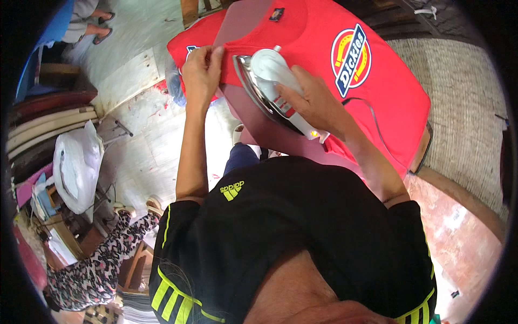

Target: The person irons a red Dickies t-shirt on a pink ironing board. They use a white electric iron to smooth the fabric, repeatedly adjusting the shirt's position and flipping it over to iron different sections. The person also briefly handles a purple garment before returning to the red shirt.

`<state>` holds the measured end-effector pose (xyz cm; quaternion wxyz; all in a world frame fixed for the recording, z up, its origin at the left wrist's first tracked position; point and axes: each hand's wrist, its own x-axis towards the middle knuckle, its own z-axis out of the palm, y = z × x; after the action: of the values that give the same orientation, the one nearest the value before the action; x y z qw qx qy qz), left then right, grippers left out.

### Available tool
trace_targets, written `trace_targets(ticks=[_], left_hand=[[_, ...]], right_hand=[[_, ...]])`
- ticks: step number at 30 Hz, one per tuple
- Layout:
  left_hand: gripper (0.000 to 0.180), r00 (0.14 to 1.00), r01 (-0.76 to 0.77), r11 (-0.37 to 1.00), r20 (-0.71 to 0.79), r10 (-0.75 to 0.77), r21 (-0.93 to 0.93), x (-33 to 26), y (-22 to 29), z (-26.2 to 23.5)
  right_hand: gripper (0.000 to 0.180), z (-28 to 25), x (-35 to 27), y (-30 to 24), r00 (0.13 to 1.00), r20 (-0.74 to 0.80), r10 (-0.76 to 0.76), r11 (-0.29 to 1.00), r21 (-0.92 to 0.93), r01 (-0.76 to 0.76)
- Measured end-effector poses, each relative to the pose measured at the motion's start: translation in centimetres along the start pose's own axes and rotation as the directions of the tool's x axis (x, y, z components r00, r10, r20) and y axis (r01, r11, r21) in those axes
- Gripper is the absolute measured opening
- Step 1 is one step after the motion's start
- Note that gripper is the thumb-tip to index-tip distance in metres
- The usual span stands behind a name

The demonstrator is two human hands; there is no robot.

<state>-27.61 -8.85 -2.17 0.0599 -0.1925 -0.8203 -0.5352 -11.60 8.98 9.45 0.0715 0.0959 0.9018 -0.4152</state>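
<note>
A red T-shirt [377, 92] with a round printed emblem lies spread over an ironing board [253, 124] covered in dull mauve cloth. My right hand [315, 102] grips the handle of a white electric iron [272, 81], whose metal soleplate is tipped on its edge against the shirt's hem. My left hand [200, 70] pinches the red hem just left of the iron's tip and holds it flat. A black cord [377, 135] runs from the iron across the shirt to the right.
A woven mat [458, 108] covers the surface at right, above a reddish floor [458, 237]. A person in patterned trousers [97, 264] sits at lower left beside a white plastic bag [78, 162]. Another person's sandalled feet [102, 27] show at top left.
</note>
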Motion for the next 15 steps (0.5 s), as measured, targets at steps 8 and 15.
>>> trace_targets(ticks=[8, 15], left_hand=[[0.036, 0.971, -0.213, 0.914, -0.029, 0.237, 0.344, 1.0, -0.3, 3.0], [0.035, 0.974, -0.208, 0.918, -0.014, 0.226, 0.337, 0.9, 0.4, 2.8]], right_hand=[[0.04, -0.3, -1.2, 1.7, 0.943, -0.27, 0.193, 0.959, 0.255, -0.123], [0.031, 0.0, 1.0, 1.9, 0.915, -0.328, 0.235, 0.917, 0.387, -0.097]])
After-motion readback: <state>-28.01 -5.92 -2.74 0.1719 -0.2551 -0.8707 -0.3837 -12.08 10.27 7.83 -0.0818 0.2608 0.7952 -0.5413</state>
